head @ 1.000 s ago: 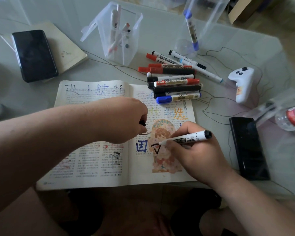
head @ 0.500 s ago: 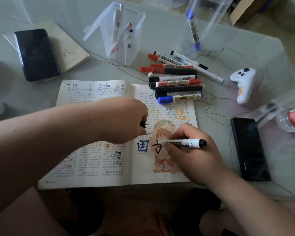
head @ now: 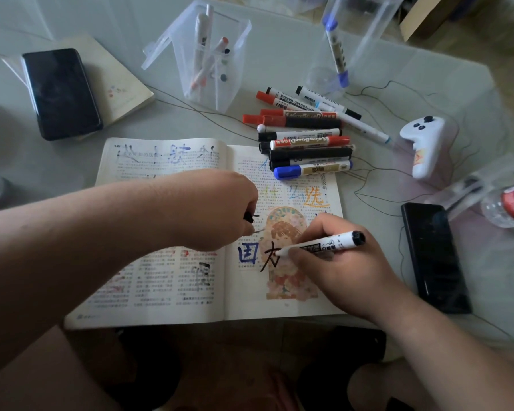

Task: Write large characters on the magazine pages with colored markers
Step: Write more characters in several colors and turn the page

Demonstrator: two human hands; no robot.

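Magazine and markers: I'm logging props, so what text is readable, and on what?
"WHITEBOARD MARKER": white marker, red cap.
"WhiteBoard": red-ended marker.
"因", blue: right page of the magazine.
"选", orange: same page.
Magazine print, label on black marker in right hand: too small.

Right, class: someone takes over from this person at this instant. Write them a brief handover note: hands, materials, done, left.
Left hand is over the open magazine, fingers curled round a small black piece, probably the black cap.
Right hand grips the black marker, tip on the right page.
Spare markers lie across the magazine's top right corner; more stand in the clear holder.
Done: blue character, coloured ones above.
Left: the black character under the tip, then continue the row.
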